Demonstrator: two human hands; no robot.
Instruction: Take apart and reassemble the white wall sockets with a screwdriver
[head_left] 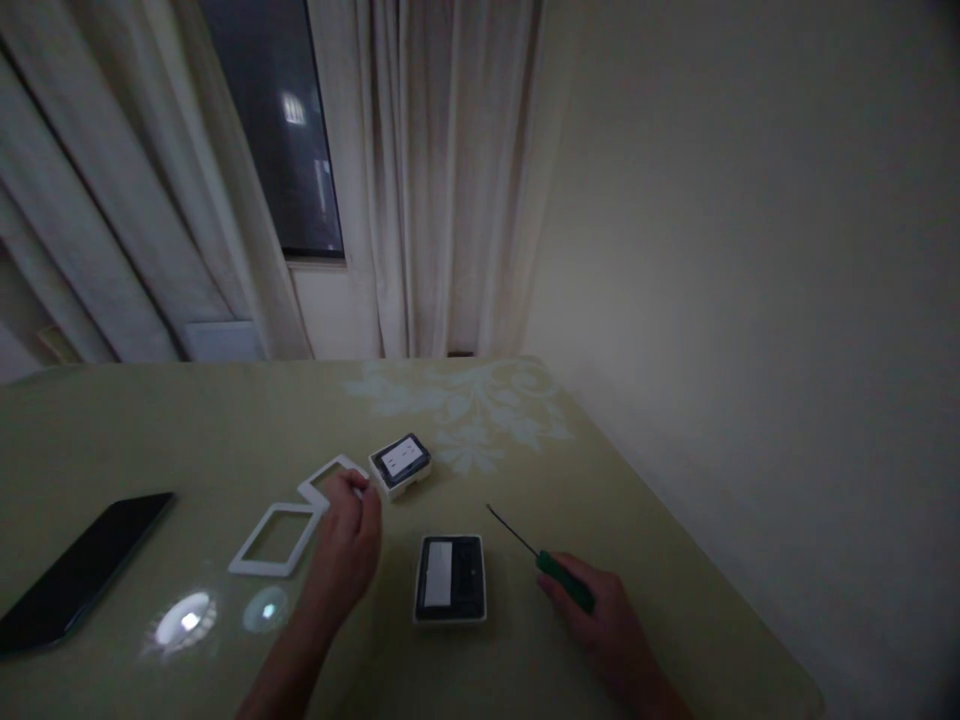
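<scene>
My left hand (346,545) is closed on the edge of a small white frame (327,474) lying on the table, beside a larger white frame (274,540). My right hand (604,620) grips a green-handled screwdriver (562,578) whose thin shaft points up and left, its tip just above the table. Between the hands lies a switch module (450,578) with a white rim, dark face and a pale rocker. A second, smaller socket module (402,462) sits further back, just right of the small frame.
A dark phone (79,570) lies at the left on the pale green table (187,430). Lamp glare shows near the front. Curtains and a dark window stand behind; a plain wall runs along the table's right edge.
</scene>
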